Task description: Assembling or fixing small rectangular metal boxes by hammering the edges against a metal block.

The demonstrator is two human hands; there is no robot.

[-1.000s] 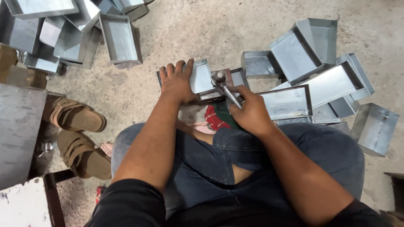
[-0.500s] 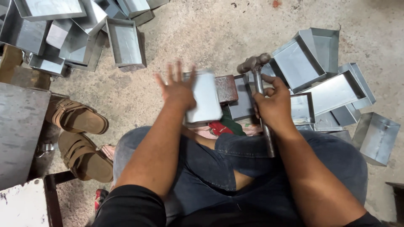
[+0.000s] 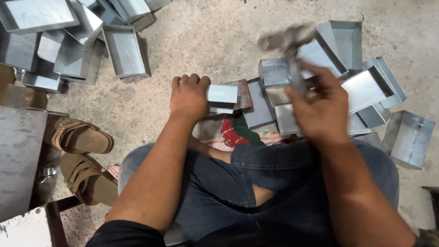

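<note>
In R hand (image 3: pixel 320 107): hammer (image 3: pixel 286 43), fist closed.

Rough grey concrete floor (image 3: pixel 219 41), dusty, evenly lit, no hard shadows. Heap of sheet-metal trays (image 3: pixel 68 36) well off to the far left of the grip, second heap (image 3: pixel 379 87) just right of it. Brown sandals (image 3: pixel 82 155) lower left, beside a grey metal slab (image 3: pixel 18 155) and a white-topped stool (image 3: pixel 25 231).
</note>
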